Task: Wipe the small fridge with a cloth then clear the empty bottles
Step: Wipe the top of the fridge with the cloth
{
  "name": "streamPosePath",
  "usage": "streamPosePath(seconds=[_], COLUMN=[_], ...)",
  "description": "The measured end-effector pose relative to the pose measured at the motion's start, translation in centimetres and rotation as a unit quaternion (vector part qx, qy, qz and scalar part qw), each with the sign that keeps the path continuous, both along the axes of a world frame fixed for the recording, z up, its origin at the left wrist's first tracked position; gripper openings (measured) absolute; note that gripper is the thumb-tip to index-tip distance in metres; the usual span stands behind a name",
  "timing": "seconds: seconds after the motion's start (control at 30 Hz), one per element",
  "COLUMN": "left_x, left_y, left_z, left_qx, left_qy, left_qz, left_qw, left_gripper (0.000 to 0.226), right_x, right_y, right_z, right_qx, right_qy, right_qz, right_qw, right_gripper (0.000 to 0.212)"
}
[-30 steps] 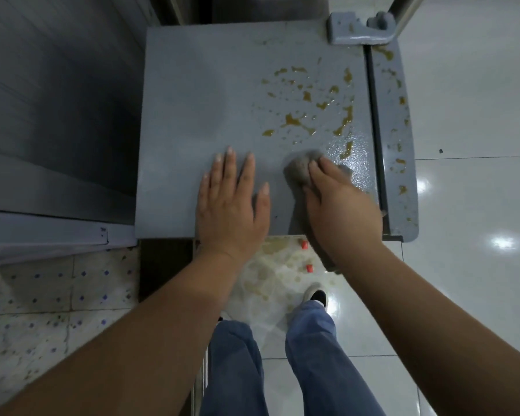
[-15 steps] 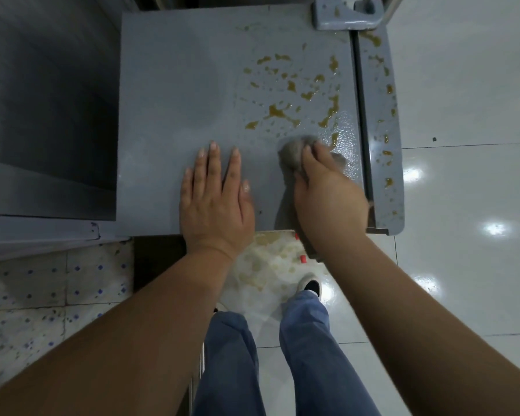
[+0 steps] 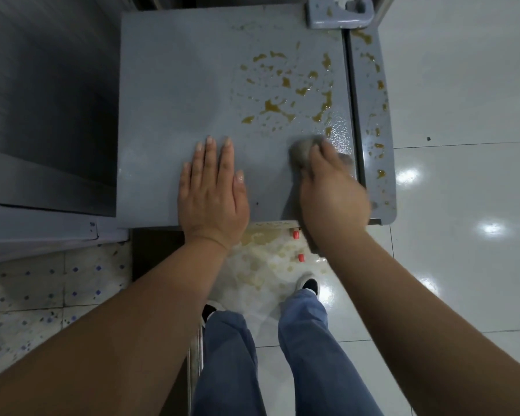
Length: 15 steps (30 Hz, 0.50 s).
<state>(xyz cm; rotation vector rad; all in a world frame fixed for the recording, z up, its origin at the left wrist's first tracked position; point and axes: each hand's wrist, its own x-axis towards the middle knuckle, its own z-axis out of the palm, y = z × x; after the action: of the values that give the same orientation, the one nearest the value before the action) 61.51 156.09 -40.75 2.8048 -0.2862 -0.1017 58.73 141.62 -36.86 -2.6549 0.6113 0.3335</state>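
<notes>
The small grey fridge (image 3: 174,94) is seen from above, its top spattered with brown-yellow stains (image 3: 285,94) on the right half and along the door edge (image 3: 373,115). My left hand (image 3: 212,190) lies flat on the near part of the top, fingers straight. My right hand (image 3: 330,190) grips a bunched grey cloth (image 3: 302,150) and presses it on the top near the right edge, just below the stains. Two red bottle caps (image 3: 297,246) show on the floor below the fridge's front edge; the bottles themselves are unclear.
A grey hinge bracket (image 3: 338,13) sits at the far right corner. A dark cabinet (image 3: 42,100) stands to the left. A stained pale sheet (image 3: 261,265) lies on the floor by my feet (image 3: 308,283). Glossy white tiles (image 3: 463,205) spread to the right.
My right hand has slid the cloth rightward toward the door edge, with motion blur. My left hand stays flat in about the same place on the top.
</notes>
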Motion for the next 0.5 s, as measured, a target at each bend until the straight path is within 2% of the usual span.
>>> streamPosePath(seconds=[0.13, 0.2, 0.4, 0.5], left_x=[0.4, 1.0, 4.9, 7.2], left_y=[0.2, 1.0, 4.2, 3.5], left_z=[0.9, 1.3, 1.4, 1.1], left_qx=[-0.086, -0.145, -0.076, -0.05], left_qy=[0.048, 0.081, 0.062, 0.038], left_qz=[0.026, 0.03, 0.054, 0.029], left_qw=[0.995, 0.986, 0.994, 0.998], left_gripper=[0.065, 0.062, 0.05, 0.05], right_x=[-0.7, -2.5, 0.5, 3.7], right_y=[4.2, 4.3, 1.1, 3.7], right_z=[-0.1, -0.3, 0.0, -0.5], right_qx=[0.068, 0.056, 0.011, 0.03], right_qy=[0.039, 0.025, 0.013, -0.013], right_qz=[0.131, 0.168, 0.019, 0.034], right_qw=[0.988, 0.984, 1.0, 0.999], right_gripper=[0.054, 0.054, 0.044, 0.043])
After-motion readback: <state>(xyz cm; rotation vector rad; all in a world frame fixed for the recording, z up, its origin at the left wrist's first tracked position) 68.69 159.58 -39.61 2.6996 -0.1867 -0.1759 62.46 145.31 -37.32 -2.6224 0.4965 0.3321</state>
